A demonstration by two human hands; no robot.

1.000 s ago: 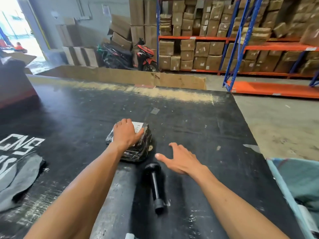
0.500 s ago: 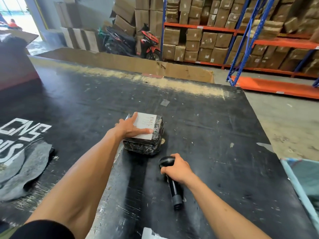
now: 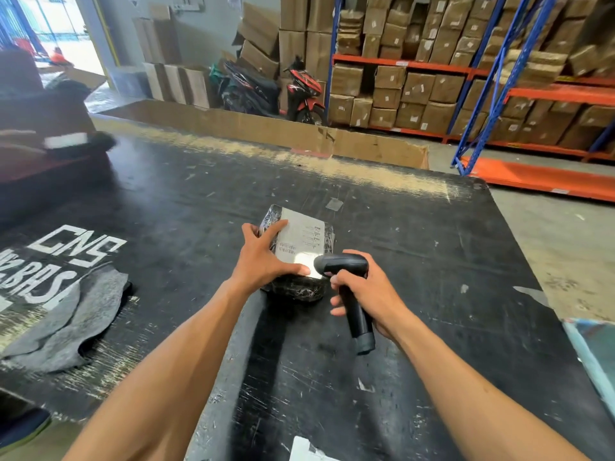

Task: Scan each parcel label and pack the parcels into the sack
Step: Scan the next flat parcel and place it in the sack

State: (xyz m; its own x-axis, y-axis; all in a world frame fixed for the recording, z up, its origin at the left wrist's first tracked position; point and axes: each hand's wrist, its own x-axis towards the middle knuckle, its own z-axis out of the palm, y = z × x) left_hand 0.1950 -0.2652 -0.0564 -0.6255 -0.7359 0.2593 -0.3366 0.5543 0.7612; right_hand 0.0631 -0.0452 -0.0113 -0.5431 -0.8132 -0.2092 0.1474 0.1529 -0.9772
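Note:
A small parcel [image 3: 311, 289] wrapped in black plastic lies on the black table [image 3: 416, 261], its white label [image 3: 301, 239] facing up. My left hand [image 3: 263, 257] rests on the parcel's left side, fingers spread over the label's edge and the thumb along its near edge. My right hand [image 3: 364, 289] grips a black handheld scanner [image 3: 346, 284], lifted off the table. The scanner's head points at the label's near right corner, where a bright patch of light shows. At the right edge, the light blue sack [image 3: 595, 347] is partly in view.
A grey cloth [image 3: 66, 321] lies at the table's left, below white painted lettering. A blurred dark parcel [image 3: 71, 143] is at the far left. A cardboard wall [image 3: 266, 128] borders the far side. Beyond stand parked motorbikes [image 3: 266, 86] and blue-and-orange racks [image 3: 499, 88] of boxes.
My right hand closed on the scanner, lifted it from the table and aimed it at the label. My left hand slid to the parcel's left side, uncovering the label.

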